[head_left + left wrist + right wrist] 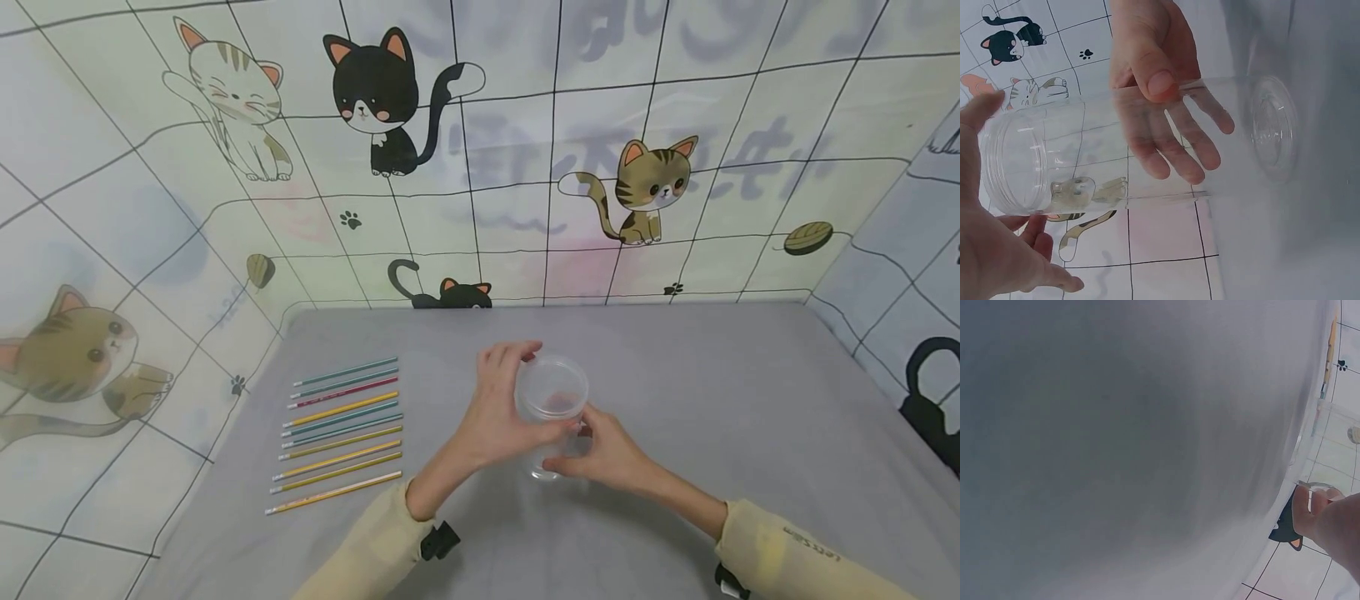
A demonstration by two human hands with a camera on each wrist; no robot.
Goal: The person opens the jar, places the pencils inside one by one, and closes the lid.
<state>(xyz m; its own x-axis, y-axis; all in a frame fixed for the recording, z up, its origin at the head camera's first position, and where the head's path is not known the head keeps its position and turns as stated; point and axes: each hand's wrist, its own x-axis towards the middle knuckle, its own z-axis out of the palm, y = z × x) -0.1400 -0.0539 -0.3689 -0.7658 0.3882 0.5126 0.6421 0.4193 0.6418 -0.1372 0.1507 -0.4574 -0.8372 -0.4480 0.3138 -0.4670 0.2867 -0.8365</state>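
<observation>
A clear plastic jar [551,390] stands upright on the grey tabletop, its round top facing the head camera. My left hand [497,415] holds it near the top, thumb across the front and fingers around the left and back. Lower down, my right hand [611,457] grips the jar's body from the right. Through the see-through wall in the left wrist view, the right hand's fingers [1175,153] show behind the jar, with its thumb on the near side. Only part of the right hand appears in the right wrist view, at the right edge.
To the left, several pencils [337,421] lie side by side in a row, teal, red, yellow and gold. The grey cloth-covered table [690,400] ends at a cat-printed curtain [510,150] at the back and sides. Dark straps [439,542] sit at the wrists.
</observation>
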